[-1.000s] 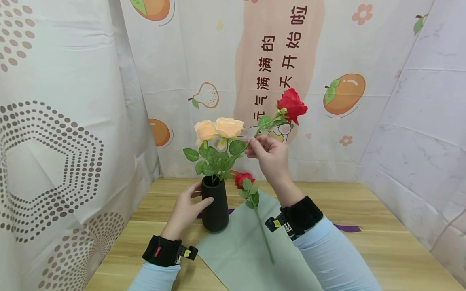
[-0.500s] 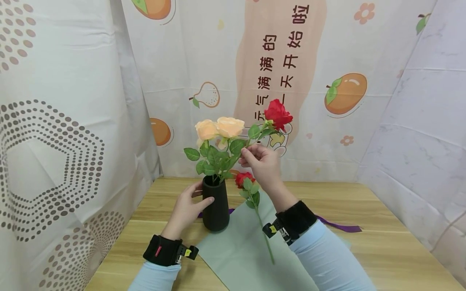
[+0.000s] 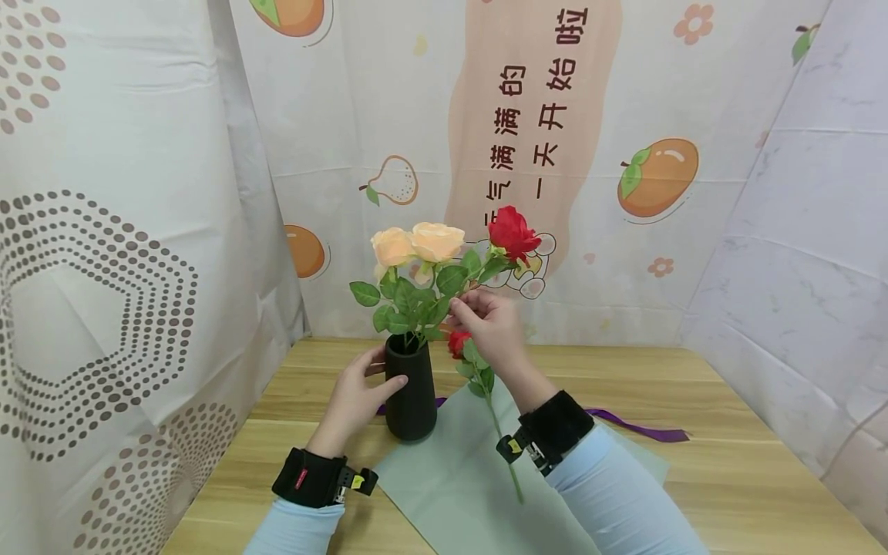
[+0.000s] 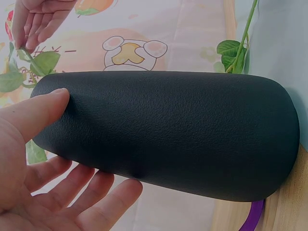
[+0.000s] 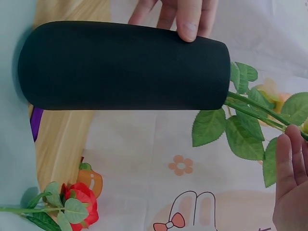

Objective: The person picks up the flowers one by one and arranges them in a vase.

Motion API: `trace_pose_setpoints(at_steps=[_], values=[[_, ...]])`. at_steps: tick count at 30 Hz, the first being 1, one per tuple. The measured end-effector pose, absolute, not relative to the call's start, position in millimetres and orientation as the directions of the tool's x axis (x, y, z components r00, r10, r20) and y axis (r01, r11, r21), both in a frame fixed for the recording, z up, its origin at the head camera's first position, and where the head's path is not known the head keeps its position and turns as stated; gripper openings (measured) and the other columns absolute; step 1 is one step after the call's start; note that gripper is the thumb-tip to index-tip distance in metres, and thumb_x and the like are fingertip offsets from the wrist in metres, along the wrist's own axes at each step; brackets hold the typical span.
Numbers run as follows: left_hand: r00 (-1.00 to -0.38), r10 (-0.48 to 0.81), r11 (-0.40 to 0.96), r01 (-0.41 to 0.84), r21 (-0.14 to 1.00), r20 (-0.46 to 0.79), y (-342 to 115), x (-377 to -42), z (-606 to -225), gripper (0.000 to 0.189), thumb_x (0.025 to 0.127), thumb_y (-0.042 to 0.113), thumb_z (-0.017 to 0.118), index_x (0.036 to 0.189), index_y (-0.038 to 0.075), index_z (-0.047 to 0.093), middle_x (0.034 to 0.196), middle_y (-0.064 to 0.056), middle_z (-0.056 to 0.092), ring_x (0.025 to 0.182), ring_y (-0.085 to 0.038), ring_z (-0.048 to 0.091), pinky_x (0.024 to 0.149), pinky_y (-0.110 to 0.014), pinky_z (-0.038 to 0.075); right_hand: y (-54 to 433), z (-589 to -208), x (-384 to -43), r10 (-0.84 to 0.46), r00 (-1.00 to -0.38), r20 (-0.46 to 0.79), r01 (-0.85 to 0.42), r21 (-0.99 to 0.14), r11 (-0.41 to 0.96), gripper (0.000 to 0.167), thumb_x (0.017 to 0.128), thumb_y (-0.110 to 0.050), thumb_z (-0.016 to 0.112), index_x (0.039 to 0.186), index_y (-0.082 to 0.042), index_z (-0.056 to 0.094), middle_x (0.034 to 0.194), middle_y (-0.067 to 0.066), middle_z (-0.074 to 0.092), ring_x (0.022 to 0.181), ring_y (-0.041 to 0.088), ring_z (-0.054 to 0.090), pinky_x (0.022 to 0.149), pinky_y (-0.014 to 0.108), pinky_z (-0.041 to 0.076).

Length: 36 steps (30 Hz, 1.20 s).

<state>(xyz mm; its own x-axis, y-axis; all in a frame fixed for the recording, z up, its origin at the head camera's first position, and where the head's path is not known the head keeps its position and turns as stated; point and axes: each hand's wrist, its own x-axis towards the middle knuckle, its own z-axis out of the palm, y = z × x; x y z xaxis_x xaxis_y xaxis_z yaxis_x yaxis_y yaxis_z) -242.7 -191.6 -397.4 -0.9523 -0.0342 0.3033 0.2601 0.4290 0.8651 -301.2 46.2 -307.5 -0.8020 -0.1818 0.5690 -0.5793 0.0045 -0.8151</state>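
Note:
A black vase [image 3: 411, 393] stands upright with two peach roses [image 3: 437, 243] and their green leaves [image 3: 409, 297] rising from its mouth. My left hand [image 3: 355, 397] holds the vase near its top, the thumb across the front and the fingers around the far side. Beside the peach roses, my right hand [image 3: 492, 324] pinches the stem of a red rose [image 3: 513, 233], whose bloom leans to the right. In the right wrist view, green stems [image 5: 255, 108] enter the vase mouth near the right hand's fingertips. A second red rose [image 3: 459, 344] lies below that hand.
A pale green sheet of wrapping paper [image 3: 465, 478] lies under the loose rose and by the vase's base. Purple ribbon [image 3: 645, 432] shows on the wooden table [image 3: 735, 462] to the right and behind the vase. Printed cloths [image 3: 347, 100] hang at the back and sides.
My right hand has moved down and left with the red rose, bringing its bloom closer to the peach roses. The left hand and the vase have stayed in place.

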Motion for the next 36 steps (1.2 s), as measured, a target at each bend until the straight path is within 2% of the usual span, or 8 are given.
trace_pose_setpoints(at_steps=[5,9,14,18,21,25,28,36], values=[[-0.954,-0.034,0.426,0.256,0.867,0.299,-192.1,-242.6,-397.4,0.060,0.089,0.030,0.082,0.142,0.018,0.058,0.135,-0.008,0.060,0.124,-0.034,0.059,0.095,-0.056,0.053,42.3,-309.9,-300.5,-0.185,-0.804,0.565,-0.587,-0.805,0.090,0.016,0.098,-0.002,0.066,0.100,0.013,0.070,0.087,0.025,0.072,0.071,0.016,0.074,0.073,0.043,0.061],[-0.953,-0.036,0.429,0.256,0.866,0.300,-191.9,-242.6,-397.2,0.060,0.089,0.030,0.082,0.142,0.019,0.058,0.136,-0.007,0.060,0.124,-0.033,0.059,0.095,-0.057,0.052,40.6,-316.1,-302.3,-0.205,-0.798,0.567,-0.593,-0.799,0.098,0.017,0.098,-0.005,0.067,0.098,0.011,0.072,0.085,0.025,0.072,0.072,0.027,0.073,0.072,0.047,0.061],[-0.949,-0.032,0.445,0.266,0.855,0.312,-191.3,-242.0,-396.3,0.058,0.089,0.029,0.082,0.142,0.017,0.058,0.136,-0.007,0.060,0.124,-0.033,0.059,0.095,-0.057,0.052,38.8,-324.8,-301.0,-0.229,-0.806,0.545,-0.576,-0.813,0.091,0.020,0.099,-0.015,0.070,0.096,0.005,0.074,0.081,0.020,0.072,0.073,0.041,0.070,0.066,0.037,0.062],[-0.949,-0.029,0.454,0.266,0.851,0.313,-190.9,-241.2,-395.4,0.059,0.090,0.030,0.081,0.142,0.016,0.058,0.139,-0.007,0.059,0.125,-0.033,0.058,0.096,-0.058,0.051,35.8,-330.0,-300.8,-0.216,-0.808,0.548,-0.574,-0.815,0.083,0.018,0.098,-0.019,0.071,0.095,-0.002,0.075,0.078,0.015,0.071,0.069,0.038,0.069,0.062,0.035,0.061],[-0.951,-0.033,0.445,0.260,0.857,0.306,-190.7,-240.7,-394.9,0.059,0.090,0.029,0.081,0.142,0.017,0.058,0.139,-0.007,0.059,0.125,-0.034,0.058,0.096,-0.058,0.052,32.6,-333.3,-301.0,-0.216,-0.813,0.541,-0.569,-0.818,0.090,0.015,0.097,-0.019,0.072,0.093,-0.005,0.074,0.075,0.012,0.069,0.066,0.035,0.068,0.057,0.040,0.060],[-0.953,-0.035,0.440,0.256,0.861,0.301,-191.1,-240.5,-395.2,0.058,0.090,0.029,0.081,0.142,0.017,0.058,0.138,-0.008,0.059,0.125,-0.034,0.059,0.095,-0.057,0.052,27.6,-340.0,-301.3,-0.243,-0.828,0.505,-0.542,-0.832,0.120,0.015,0.097,-0.018,0.071,0.090,-0.004,0.074,0.074,0.014,0.069,0.066,0.030,0.068,0.060,0.043,0.061],[-0.953,-0.031,0.443,0.258,0.858,0.302,-190.9,-240.6,-395.3,0.059,0.090,0.030,0.081,0.142,0.017,0.058,0.139,-0.008,0.059,0.125,-0.034,0.059,0.095,-0.056,0.053,25.3,-345.4,-301.4,-0.248,-0.847,0.470,-0.512,-0.846,0.147,0.016,0.097,-0.019,0.072,0.091,-0.005,0.074,0.075,0.016,0.069,0.068,0.026,0.069,0.064,0.038,0.062],[-0.951,-0.028,0.437,0.265,0.859,0.308,-192.3,-241.0,-395.1,0.057,0.090,0.030,0.080,0.142,0.017,0.058,0.139,-0.007,0.059,0.125,-0.034,0.058,0.096,-0.058,0.052,19.1,-352.4,-303.5,-0.238,-0.858,0.454,-0.505,-0.829,0.239,0.015,0.095,-0.022,0.073,0.089,-0.008,0.075,0.067,0.004,0.065,0.061,0.021,0.064,0.058,0.032,0.056]])
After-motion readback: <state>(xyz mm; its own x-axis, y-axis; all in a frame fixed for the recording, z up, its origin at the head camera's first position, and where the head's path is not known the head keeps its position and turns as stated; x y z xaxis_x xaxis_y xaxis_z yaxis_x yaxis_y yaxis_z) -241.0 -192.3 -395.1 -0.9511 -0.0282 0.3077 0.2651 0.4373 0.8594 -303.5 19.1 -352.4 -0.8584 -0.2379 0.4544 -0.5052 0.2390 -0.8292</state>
